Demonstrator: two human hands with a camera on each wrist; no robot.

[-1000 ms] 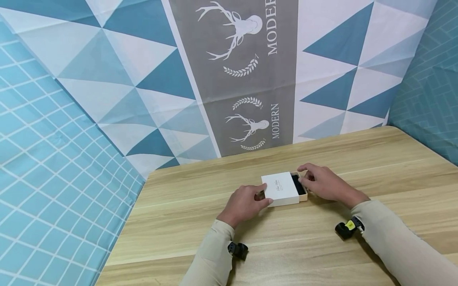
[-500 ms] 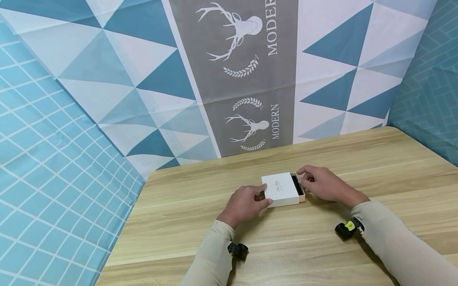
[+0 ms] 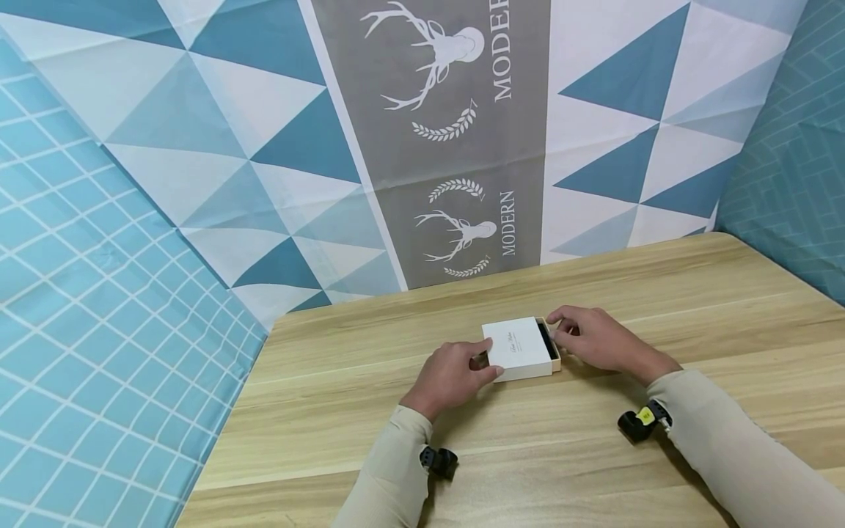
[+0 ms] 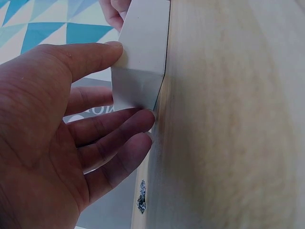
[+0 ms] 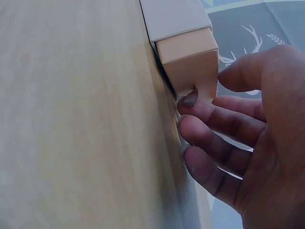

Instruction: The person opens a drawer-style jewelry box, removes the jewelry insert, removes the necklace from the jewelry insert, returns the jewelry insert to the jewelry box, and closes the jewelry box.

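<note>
A white box sleeve (image 3: 519,347) with small printing on top lies flat on the table. From its right end a peach-coloured drawer (image 5: 188,50) sticks out by a narrow strip, with a black lining (image 3: 547,341) inside. My left hand (image 3: 451,375) holds the sleeve's left end; its thumb (image 4: 102,53) presses the near side and the fingers lie by the end. My right hand (image 3: 596,337) is at the drawer's outer end, its bent fingers touching the end face. One fingertip sits at a small notch or tab there; which cannot be told.
The box rests on a wood-grain table (image 3: 528,455), whose back edge meets a patterned wall cloth (image 3: 462,161). Blue tiled cloth (image 3: 79,293) hangs at the left. Both wrists wear small black cameras (image 3: 439,463).
The drawer has slid left, further into the white sleeve, so less of the black lining shows. My right hand's fingers moved slightly left with it; the left hand has stayed put.
</note>
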